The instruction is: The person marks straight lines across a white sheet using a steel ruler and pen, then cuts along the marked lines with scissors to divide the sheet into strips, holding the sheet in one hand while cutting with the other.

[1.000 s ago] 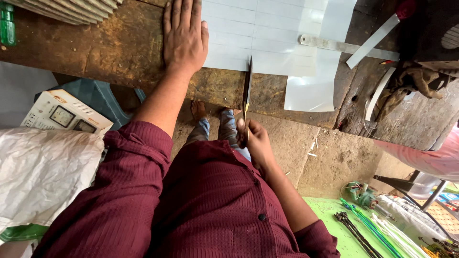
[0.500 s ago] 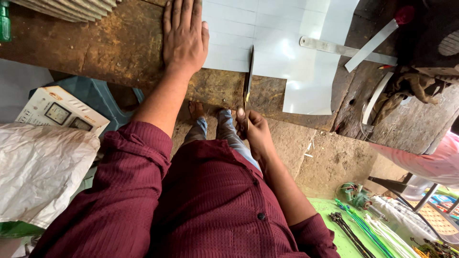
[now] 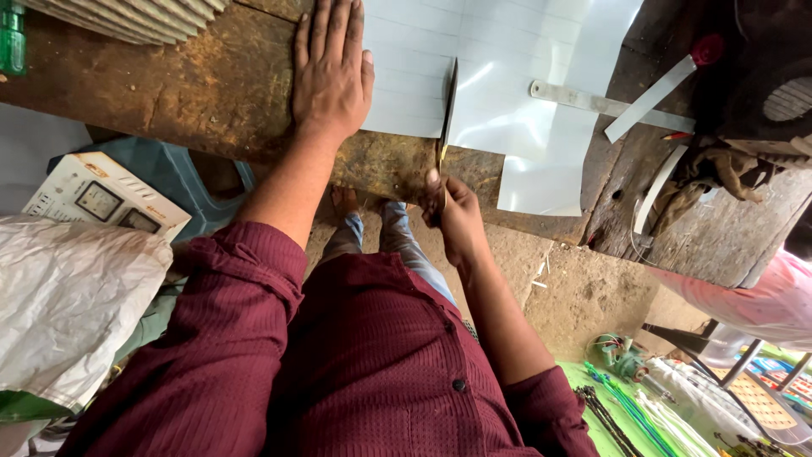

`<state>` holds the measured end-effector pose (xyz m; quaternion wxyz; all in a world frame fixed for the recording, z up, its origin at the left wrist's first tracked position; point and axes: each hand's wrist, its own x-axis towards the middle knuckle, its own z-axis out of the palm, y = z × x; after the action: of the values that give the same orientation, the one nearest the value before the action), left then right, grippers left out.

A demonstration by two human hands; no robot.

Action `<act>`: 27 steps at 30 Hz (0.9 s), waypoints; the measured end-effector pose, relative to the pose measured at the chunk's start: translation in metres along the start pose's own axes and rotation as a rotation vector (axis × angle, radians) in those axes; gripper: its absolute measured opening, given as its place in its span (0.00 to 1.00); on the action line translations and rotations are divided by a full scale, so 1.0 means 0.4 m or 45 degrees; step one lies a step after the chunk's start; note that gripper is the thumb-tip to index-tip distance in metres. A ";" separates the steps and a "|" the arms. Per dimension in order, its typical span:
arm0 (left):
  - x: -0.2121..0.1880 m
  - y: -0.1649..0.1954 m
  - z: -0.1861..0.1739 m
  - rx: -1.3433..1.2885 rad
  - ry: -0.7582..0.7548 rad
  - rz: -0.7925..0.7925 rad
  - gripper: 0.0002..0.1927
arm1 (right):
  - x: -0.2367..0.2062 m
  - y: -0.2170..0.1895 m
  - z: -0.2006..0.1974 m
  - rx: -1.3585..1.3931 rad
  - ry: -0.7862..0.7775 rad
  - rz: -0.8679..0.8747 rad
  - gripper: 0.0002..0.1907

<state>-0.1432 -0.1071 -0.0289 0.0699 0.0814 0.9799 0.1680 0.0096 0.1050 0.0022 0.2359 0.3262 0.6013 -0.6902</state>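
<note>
Lying between hands: white sheet (image 3: 499, 93), flat open left hand (image 3: 331, 72) pressing it, right hand (image 3: 452, 211) clenched around shears (image 3: 446, 114).

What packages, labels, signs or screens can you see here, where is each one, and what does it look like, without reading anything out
Printed carton: lower left, resting on a blue plastic seat; flat, rectangular, whitish, with pictures of two square dials.
White sack: far left below the carton; crumpled, plain, no print visible.
Green bottle: top left corner on the workbench; only partly in frame, label not discernible.
No signs or screens.
</note>
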 end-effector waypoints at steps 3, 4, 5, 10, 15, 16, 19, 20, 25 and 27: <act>-0.002 0.001 -0.004 -0.002 0.011 0.004 0.31 | 0.019 -0.013 0.005 0.009 -0.026 -0.033 0.21; -0.001 0.001 -0.005 -0.003 0.011 0.006 0.31 | 0.019 -0.012 0.007 -0.010 -0.031 -0.045 0.21; -0.001 0.002 -0.005 -0.007 0.009 0.004 0.31 | 0.017 -0.011 0.009 -0.033 -0.036 -0.053 0.22; 0.002 -0.002 -0.005 0.004 0.016 0.009 0.31 | 0.028 -0.022 0.013 -0.026 -0.027 -0.043 0.22; -0.003 0.002 -0.013 0.001 0.081 0.038 0.31 | 0.076 -0.067 0.014 0.029 -0.042 -0.041 0.21; -0.001 0.002 -0.014 0.016 0.090 0.042 0.31 | 0.079 -0.069 0.018 0.008 -0.046 -0.057 0.20; 0.004 0.002 -0.017 0.014 0.086 0.033 0.32 | 0.082 -0.073 0.020 -0.064 -0.044 -0.087 0.21; 0.004 0.002 -0.016 0.006 0.080 0.026 0.32 | 0.083 -0.076 0.019 -0.089 -0.042 -0.096 0.22; 0.008 0.002 -0.010 0.009 0.036 0.014 0.32 | 0.118 -0.121 0.018 -0.073 0.013 -0.058 0.23; 0.015 0.001 -0.011 0.008 0.020 0.004 0.32 | 0.129 -0.143 0.023 -0.068 -0.007 -0.062 0.24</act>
<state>-0.1498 -0.1069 -0.0254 0.0616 0.0818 0.9808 0.1658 -0.0678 0.1088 0.0037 0.2292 0.3031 0.6268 -0.6803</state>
